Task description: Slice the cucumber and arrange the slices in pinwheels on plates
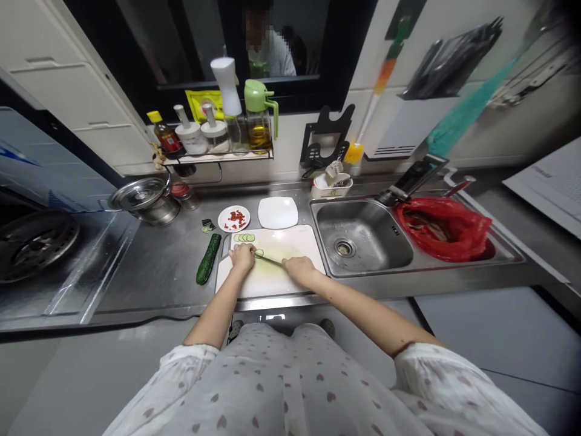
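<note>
A white cutting board [290, 281] lies on the steel counter. On its left half, my left hand [242, 257] is closed around a piece of cucumber, mostly hidden by the fingers. My right hand [299, 269] grips a knife [271, 260], whose blade points left to a cucumber slice [259, 253] beside my left fingertips. Several cut cucumber slices [244, 238] lie in a row behind my left hand. A long dark green cucumber [209, 259] rests on the counter, left of the board.
Behind the board are a plate of chopped red pieces [233, 227] and a white square plate [278, 212]. A steel sink [363, 242] with a red bag [472, 230] is at the right. A lidded pot [157, 206] stands back left, near a bottle rack [218, 158].
</note>
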Motion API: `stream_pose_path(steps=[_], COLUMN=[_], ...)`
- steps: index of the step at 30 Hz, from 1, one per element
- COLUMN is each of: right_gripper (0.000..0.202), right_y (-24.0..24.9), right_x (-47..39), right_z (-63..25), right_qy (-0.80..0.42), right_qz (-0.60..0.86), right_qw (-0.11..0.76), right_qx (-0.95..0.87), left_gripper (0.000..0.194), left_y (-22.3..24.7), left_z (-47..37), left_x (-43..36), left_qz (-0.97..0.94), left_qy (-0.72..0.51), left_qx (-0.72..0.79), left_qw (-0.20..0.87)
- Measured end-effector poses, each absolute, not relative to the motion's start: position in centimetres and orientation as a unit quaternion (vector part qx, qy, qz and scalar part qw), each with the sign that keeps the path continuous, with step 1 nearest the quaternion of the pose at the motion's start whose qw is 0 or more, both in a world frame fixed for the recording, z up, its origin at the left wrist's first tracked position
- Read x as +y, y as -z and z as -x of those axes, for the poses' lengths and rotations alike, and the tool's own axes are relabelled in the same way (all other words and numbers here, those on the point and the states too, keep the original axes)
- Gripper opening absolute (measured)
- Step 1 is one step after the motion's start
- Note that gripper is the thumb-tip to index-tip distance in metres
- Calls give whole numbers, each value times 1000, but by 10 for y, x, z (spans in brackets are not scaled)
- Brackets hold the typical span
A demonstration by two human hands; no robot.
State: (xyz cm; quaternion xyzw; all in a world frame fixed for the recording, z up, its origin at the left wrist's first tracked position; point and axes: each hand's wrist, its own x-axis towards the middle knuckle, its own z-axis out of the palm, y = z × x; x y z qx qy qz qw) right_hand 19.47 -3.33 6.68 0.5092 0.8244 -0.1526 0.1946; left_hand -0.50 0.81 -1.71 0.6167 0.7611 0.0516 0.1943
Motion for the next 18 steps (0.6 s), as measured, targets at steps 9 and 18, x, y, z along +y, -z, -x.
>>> stream_pose_path(steps=[9, 18], right_gripper=[38, 35], right_y=[-58, -58], right_x=[-31, -52], right_z=[-210, -229], right_qy=[218, 243], right_qz=[-519, -541], right_qw=[216, 205], right_qx=[798, 778], left_gripper=[22, 25], left_y=[17, 22], left_z=[4, -4], left_x=[6, -3], left_qz=[-621, -633], left_qy=[-64, -92], left_qx=[759, 754], left_qw=[185, 149])
